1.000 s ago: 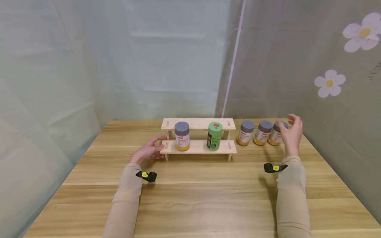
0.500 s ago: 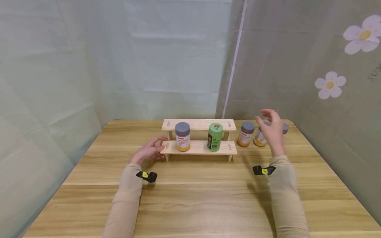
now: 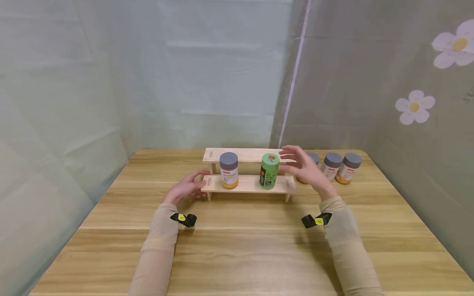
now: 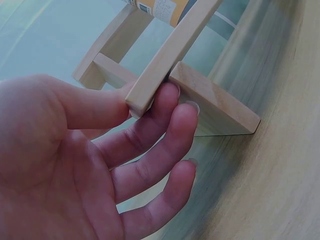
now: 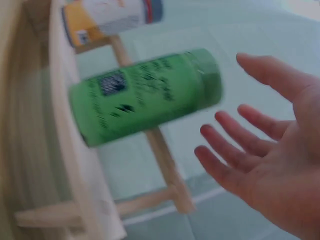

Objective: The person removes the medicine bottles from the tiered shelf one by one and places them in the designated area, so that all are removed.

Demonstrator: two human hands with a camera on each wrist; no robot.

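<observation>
A two-step wooden rack stands on the table. My left hand pinches the left end of its lower board between thumb and curled fingers. On that lower step stand a grey-lidded jar with a white and orange label, left, and a green jar, right. My right hand is just right of the green jar, fingers spread and holding nothing. In the right wrist view, the thumb and fingers point toward the lid end of the green jar, with a gap between them.
Several grey-lidded jars stand on the table right of the rack: one partly behind my right hand, then a middle jar and an end jar. A fabric curtain hangs behind the wooden table.
My right hand has moved left from the grey-lidded jar at the far right, across the others, to beside the green jar. The left hand keeps its hold on the rack.
</observation>
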